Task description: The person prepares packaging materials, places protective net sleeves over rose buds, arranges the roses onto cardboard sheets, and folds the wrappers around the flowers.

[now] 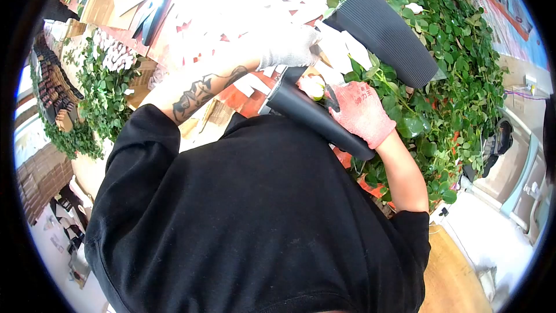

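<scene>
My left hand point(294, 47), in a pale grey glove, reaches in from the left with its fingers curled. White and brown card pieces point(327, 68) lie at its fingertips; what it grips is hidden. My right hand point(360, 111), in a red-pink glove with dark marks, is closed beside a white rose point(313, 87) and appears to hold it just below the bloom. Under that hand lies a smooth black curved holder point(313, 117), close to my body. A ribbed black holder point(385, 32) lies farther up, on the greenery.
Leafy rose stems point(446, 52) are heaped along the right. White paper pieces point(231, 0) cover the far table. Cardboard sheets point(119, 0) and a dark blade-like object point(155, 20) lie at the upper left. Pink roses point(113, 52) stand farther left.
</scene>
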The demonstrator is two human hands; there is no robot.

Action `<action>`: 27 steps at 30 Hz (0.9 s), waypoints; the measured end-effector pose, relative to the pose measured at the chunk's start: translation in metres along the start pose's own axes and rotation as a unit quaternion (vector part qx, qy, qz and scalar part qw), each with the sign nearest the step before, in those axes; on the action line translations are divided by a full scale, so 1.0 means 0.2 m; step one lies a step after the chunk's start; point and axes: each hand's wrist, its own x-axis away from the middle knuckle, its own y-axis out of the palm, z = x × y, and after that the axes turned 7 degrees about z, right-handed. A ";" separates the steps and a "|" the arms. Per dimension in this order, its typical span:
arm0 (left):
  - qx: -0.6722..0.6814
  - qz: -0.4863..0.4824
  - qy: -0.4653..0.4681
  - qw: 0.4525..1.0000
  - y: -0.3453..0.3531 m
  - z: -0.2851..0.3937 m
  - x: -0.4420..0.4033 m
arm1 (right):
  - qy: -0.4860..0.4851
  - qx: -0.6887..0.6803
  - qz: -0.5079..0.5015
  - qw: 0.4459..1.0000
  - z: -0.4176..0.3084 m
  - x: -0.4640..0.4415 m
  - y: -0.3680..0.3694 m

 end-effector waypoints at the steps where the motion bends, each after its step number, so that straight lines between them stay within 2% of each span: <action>1: -0.038 0.017 0.015 0.999 -0.03 0.02 0.02 | 0.016 0.000 -0.028 0.999 -0.01 -0.01 -0.01; 3: -0.176 0.064 0.061 0.980 -0.07 0.09 0.12 | 0.039 0.001 -0.051 0.998 -0.02 -0.01 -0.03; 5: -0.126 -0.022 0.161 0.979 -0.18 0.23 0.24 | 0.035 -0.016 -0.030 0.999 -0.02 0.00 -0.03; 7: -0.038 -0.025 0.278 0.959 -0.15 0.28 0.34 | 0.014 -0.025 -0.010 1.000 0.01 0.02 0.01; 9: -0.003 0.002 0.257 0.966 -0.06 0.25 0.40 | -0.041 -0.023 0.083 0.995 0.03 0.03 0.04; 10: -0.007 0.004 0.241 0.970 -0.04 0.24 0.41 | -0.047 -0.021 0.081 0.995 0.00 0.04 0.02; 12: -0.006 -0.004 0.206 0.978 -0.04 0.24 0.42 | 0.084 -0.113 0.218 0.966 -0.06 0.08 -0.04; 13: -0.002 0.003 0.199 0.980 -0.03 0.25 0.42 | 0.076 -0.031 0.309 0.948 -0.05 0.10 -0.01; 15: -0.001 -0.014 0.186 0.982 -0.02 0.25 0.42 | 0.133 0.010 0.189 0.973 -0.04 0.09 -0.02; 19: 0.013 -0.008 0.194 0.981 0.00 0.24 0.41 | 0.123 0.053 0.179 0.975 0.00 0.05 0.07; 22: 0.028 -0.017 0.187 0.982 0.00 0.22 0.42 | 0.085 0.026 0.215 0.973 0.00 0.03 0.08; 25: 0.029 0.006 0.231 0.972 -0.05 0.20 0.38 | 0.080 0.059 0.143 0.985 0.00 0.01 0.10; 27: 0.127 -0.035 0.119 0.984 -0.11 0.13 0.33 | 0.099 0.055 0.112 0.987 -0.01 0.03 0.09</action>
